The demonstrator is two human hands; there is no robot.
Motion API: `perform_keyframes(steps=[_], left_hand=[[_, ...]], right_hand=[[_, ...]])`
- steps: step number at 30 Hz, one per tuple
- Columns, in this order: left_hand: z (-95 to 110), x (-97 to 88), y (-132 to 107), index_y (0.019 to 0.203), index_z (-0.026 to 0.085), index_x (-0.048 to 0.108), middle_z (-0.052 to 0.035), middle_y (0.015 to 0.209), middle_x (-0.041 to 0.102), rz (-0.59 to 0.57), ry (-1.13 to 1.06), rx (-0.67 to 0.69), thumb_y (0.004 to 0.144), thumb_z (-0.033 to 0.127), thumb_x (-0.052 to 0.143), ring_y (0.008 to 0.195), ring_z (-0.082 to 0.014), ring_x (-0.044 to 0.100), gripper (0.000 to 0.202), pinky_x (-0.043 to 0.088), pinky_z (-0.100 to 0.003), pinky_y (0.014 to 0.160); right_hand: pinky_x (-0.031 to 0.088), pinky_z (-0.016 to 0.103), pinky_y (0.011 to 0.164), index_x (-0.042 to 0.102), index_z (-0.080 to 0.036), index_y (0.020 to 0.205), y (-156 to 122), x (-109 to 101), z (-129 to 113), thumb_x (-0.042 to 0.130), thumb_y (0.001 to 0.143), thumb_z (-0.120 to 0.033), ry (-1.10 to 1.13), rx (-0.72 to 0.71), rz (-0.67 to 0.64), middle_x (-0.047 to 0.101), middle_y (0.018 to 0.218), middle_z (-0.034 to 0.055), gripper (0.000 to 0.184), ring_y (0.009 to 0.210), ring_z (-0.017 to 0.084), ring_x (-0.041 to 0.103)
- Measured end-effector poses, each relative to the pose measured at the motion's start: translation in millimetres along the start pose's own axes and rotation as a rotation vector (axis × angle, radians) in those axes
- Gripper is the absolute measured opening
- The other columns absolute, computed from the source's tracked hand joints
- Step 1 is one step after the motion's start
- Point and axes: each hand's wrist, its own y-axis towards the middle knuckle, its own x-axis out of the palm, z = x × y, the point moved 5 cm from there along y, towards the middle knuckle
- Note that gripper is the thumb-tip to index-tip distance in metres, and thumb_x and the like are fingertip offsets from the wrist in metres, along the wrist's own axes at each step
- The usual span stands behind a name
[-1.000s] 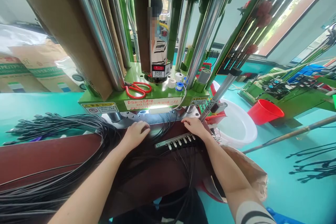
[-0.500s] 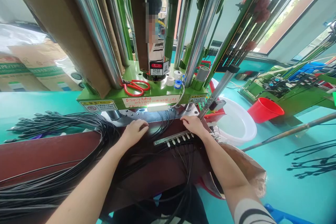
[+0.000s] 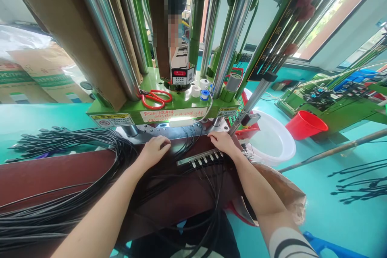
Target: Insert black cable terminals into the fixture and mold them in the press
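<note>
Far left, middle of the frame: loose ends of a black cable bundle (image 3: 69, 145) spread across the teal floor, then sweeping down over the dark red desk (image 3: 45, 173) toward the lower left corner. Upper left: brown sacks (image 3: 33, 80) stacked behind thick chrome columns (image 3: 102, 28).

Left of centre: left hand (image 3: 154, 150) lying palm down on the far edge of the desk, fingers loosely curled and together, pinching nothing, fingertips touching the dark strip just below the steel plate (image 3: 169, 131) of the green press (image 3: 157, 109). Above it, on the green ledge: red-handled scissors (image 3: 155, 98), then small rolls of tape (image 3: 201, 88) a little to the right.

Centre: a few black cables (image 3: 189, 141) running between the two hands, from the plate down over the desk edge. Just right of them, slightly lower: a metal bar fixture (image 3: 201, 158) holding a row of connector ends, wires hanging from it toward the bottom of the frame.

Right of centre: right hand (image 3: 223, 143) flat, palm down, fingers held together and stretched toward the plate, closed on nothing, heel of the hand just beside the upper end of the fixture.

Further right: a white basin (image 3: 276, 141) on the floor, a red bucket (image 3: 305, 125) beyond it, a brown paper bag (image 3: 287, 193) beside the right forearm. Far right: more black cables on the floor (image 3: 359, 187).
</note>
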Motion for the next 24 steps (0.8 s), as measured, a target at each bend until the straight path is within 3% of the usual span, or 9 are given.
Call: perform_keyframes(steps=[24], left_hand=[[1.9,-0.2,-0.2,0.085,0.019,0.059,-0.0046,0.085,0.061,0.015,-0.010,0.025,0.079,0.031,0.043,0.084,-0.0214,0.052,0.021,0.039,-0.035,0.079]], right_hand=[[0.043,0.025,0.075,0.066,-0.027,0.099,0.3,0.0,2.8,0.043,0.082,-0.021,0.003,0.030,0.001,0.070,0.089,-0.0006,0.029,0.083,0.017,0.062]])
